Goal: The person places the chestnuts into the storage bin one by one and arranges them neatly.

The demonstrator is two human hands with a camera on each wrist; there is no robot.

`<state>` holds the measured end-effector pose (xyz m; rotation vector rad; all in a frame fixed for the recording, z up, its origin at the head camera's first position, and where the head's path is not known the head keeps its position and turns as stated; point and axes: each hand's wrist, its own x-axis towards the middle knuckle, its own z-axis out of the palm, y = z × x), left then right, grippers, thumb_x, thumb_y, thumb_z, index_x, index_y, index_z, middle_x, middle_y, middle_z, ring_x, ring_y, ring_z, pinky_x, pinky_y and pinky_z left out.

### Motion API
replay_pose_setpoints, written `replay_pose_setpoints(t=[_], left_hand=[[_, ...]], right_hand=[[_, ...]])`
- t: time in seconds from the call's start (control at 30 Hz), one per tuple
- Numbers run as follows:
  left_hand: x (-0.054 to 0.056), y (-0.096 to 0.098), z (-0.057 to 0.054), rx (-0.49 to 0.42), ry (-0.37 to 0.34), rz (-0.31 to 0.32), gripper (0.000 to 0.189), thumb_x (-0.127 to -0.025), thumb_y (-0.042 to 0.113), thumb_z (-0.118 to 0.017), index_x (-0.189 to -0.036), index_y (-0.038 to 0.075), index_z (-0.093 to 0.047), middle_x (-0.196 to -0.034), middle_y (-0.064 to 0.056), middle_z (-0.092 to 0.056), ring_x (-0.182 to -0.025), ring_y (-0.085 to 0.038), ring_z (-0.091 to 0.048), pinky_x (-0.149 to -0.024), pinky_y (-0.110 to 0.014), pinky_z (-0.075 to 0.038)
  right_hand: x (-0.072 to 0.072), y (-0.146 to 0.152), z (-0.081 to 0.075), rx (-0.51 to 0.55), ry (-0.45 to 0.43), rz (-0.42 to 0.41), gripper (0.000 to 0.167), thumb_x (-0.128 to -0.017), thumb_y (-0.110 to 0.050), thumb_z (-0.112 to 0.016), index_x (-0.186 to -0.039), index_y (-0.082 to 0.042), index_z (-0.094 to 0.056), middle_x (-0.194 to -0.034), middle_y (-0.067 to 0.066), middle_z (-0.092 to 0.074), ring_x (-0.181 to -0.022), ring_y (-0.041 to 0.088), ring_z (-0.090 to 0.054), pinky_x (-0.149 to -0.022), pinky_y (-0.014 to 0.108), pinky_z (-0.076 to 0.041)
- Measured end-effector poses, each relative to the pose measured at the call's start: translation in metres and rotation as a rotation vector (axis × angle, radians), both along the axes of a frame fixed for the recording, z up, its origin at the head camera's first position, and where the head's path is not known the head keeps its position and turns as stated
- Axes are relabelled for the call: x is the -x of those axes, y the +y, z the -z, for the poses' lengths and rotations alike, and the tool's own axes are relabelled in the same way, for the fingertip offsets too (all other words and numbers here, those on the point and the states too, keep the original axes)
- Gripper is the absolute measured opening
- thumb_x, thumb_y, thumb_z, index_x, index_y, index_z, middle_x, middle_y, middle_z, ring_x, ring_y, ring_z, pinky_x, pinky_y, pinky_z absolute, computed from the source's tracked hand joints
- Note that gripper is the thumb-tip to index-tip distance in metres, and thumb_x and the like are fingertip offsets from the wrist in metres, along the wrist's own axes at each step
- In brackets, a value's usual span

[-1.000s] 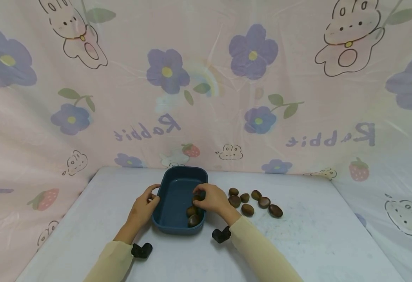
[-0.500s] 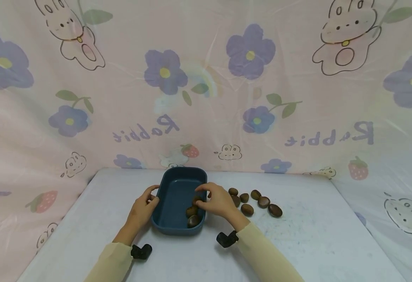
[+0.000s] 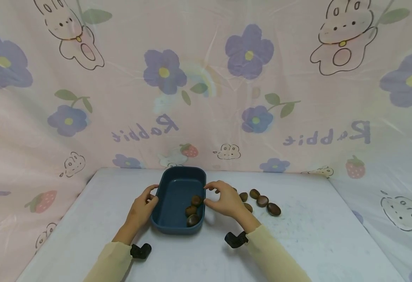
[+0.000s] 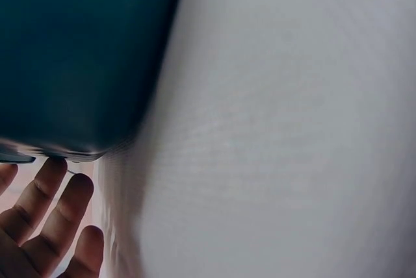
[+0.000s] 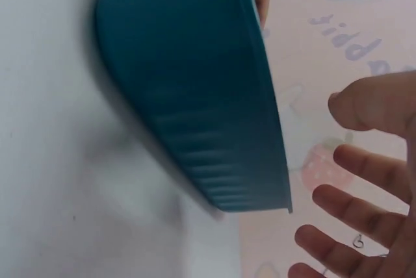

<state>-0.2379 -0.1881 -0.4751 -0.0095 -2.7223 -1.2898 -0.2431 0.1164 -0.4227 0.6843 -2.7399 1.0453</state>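
Note:
A dark blue rectangular box [image 3: 175, 196] stands on the white table, with three brown chestnuts [image 3: 192, 220] lying along its right inner side. My left hand [image 3: 141, 207] rests against the box's left wall; in the left wrist view its fingers [image 4: 70, 208] are extended at the wall [image 4: 78, 50]. Just right of the box, my right hand [image 3: 227, 199] holds nothing. The right wrist view shows its fingers [image 5: 357, 216] spread apart from the box wall [image 5: 195, 76]. Several more chestnuts [image 3: 274, 209] lie to the right, some partly hidden by the right hand.
A pink cloth [image 3: 206, 109] printed with flowers and rabbits hangs behind the table and at both sides. The white tabletop [image 3: 308, 235] extends right of the loose chestnuts. Black wrist devices [image 3: 236, 239] sit at both cuffs.
My right hand has let go of a chestnut inside the box and drawn back to the right, past the rim. The left hand keeps its place at the box.

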Motion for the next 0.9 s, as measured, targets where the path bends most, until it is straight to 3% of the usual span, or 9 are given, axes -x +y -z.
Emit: replay_pose_setpoints(t=[0.17,0.43,0.6,0.9], left_hand=[[-0.001,0.001,0.000,-0.009,-0.003,0.005,0.043,-0.095,0.026,-0.048,-0.138,0.028,-0.047,-0.096,-0.006,-0.067,-0.074,-0.016,-0.054,-0.067,-0.030,-0.041],[0.000,-0.001,0.001,-0.007,0.001,0.011,0.043,-0.095,0.026,-0.048,-0.139,0.029,-0.046,-0.097,-0.006,-0.066,-0.074,-0.016,-0.054,-0.066,-0.030,-0.042],[0.000,-0.001,0.001,-0.010,0.005,0.009,0.043,-0.095,0.025,-0.048,-0.138,0.029,-0.047,-0.097,-0.007,-0.066,-0.074,-0.016,-0.054,-0.066,-0.031,-0.041],[0.001,-0.001,0.001,-0.008,-0.003,0.010,0.043,-0.095,0.025,-0.048,-0.138,0.029,-0.046,-0.097,-0.007,-0.066,-0.074,-0.016,-0.054,-0.066,-0.031,-0.042]], right_hand=[[-0.001,0.011,-0.002,0.007,0.019,0.029,0.035,-0.080,-0.025,-0.072,-0.114,-0.018,-0.067,-0.106,0.003,-0.066,-0.097,0.028,-0.064,-0.081,0.039,-0.050],[-0.005,0.030,-0.005,0.002,0.041,0.057,0.031,-0.079,-0.022,-0.072,-0.109,-0.020,-0.067,-0.098,0.001,-0.066,-0.084,0.022,-0.062,-0.072,0.031,-0.050],[-0.007,0.041,-0.006,0.020,0.024,0.057,0.030,-0.079,-0.019,-0.073,-0.109,-0.018,-0.067,-0.095,0.001,-0.064,-0.085,0.025,-0.063,-0.074,0.034,-0.050],[-0.011,0.057,-0.005,0.010,-0.007,0.077,0.027,-0.081,-0.020,-0.072,-0.107,-0.019,-0.066,-0.101,0.007,-0.067,-0.086,0.020,-0.063,-0.075,0.034,-0.050]])
